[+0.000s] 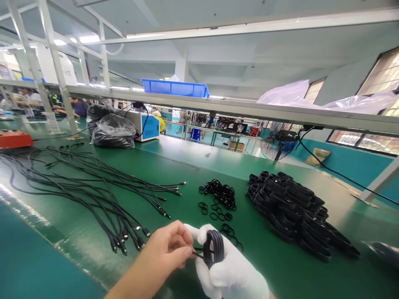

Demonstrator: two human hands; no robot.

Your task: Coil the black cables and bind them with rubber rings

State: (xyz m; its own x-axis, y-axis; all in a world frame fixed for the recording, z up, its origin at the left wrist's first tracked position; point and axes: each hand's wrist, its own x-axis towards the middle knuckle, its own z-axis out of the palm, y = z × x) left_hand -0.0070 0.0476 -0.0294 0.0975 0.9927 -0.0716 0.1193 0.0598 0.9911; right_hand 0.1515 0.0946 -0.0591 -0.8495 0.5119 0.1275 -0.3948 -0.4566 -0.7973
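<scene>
In my gloved right hand (226, 265), the fingers are closed around a black cable (215, 248) wound into a tight coil. My bare left hand (171, 245) is just left of it, thumb and fingers pinched on a thin black rubber band (197, 251). Two strands of the band stretch from those fingertips to the coil; its far end is hidden. Beyond my hands lies a pile of small black rubber rings (220, 193), with several loose ones nearer. Loose straight black cables (90, 187) with plugs spread over the green table (187, 166) at left.
Coiled black cables (289, 211) are heaped at right. At the back left stand a plastic-bagged bundle (112, 128) and a blue-and-white machine (146, 124). A red box (15, 139) sits far left. An overhead shelf (233, 107) carries a blue tray (174, 88).
</scene>
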